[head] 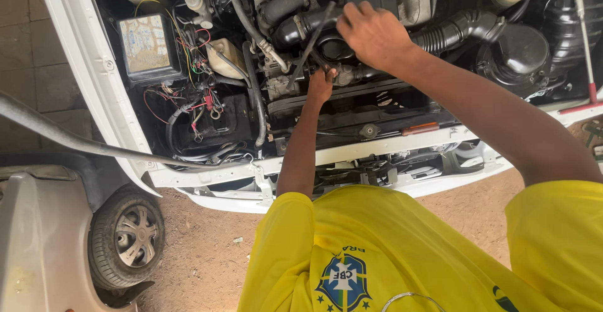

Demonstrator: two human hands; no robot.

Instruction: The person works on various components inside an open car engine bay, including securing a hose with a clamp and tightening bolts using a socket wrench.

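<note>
I lean over the open engine bay of a white car (75, 54). My right hand (375, 32) grips the upper end of a long dark tool (312, 38) that slants down into the engine. Lower in the bay, my left hand (321, 84) is closed around a part near the tool's lower end; what it grips is hidden by the fingers. A black ribbed air hose (461, 28) runs right from under my right hand to a round black housing (518, 51). My yellow shirt (377, 255) fills the bottom of the view.
A battery (147, 45) sits at the left of the bay among loose red and black wires (195, 108). A red-handled tool (587, 54) leans at the far right. A second car's wheel (129, 236) stands on the dirt ground at lower left.
</note>
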